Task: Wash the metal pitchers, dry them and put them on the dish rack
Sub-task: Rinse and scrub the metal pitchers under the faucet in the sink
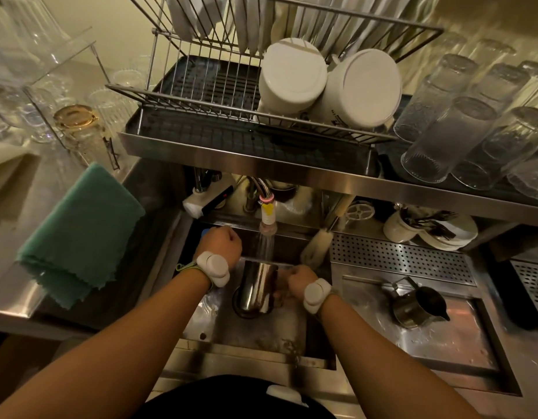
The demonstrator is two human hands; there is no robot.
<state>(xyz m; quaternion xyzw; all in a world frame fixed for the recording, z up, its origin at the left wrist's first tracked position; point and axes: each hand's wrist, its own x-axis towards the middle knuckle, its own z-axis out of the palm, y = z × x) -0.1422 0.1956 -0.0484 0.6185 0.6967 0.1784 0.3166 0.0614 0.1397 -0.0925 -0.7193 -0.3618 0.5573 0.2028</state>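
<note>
1. Pitcher (257, 287) in the sink (201, 316), under the tap (267, 214); water running onto its rim.
2. Right hand (299, 281) closed on the pitcher's right side, fingers hidden behind it.
3. Left hand (220, 241) clenched near the sink's back-left corner, touching a blue item; what it grips cannot be told.
4. Second pitcher (418, 303) on the drain tray (461, 343) right of the sink, apart from both hands.
5. Rack (201, 101) on the shelf above: left half free, two white pots (328, 83) right.
6. Green cloth (80, 234) overhangs the left worktop (10, 313) edge.
7. Brush (317, 244) leans at the sink's back-right edge.
</note>
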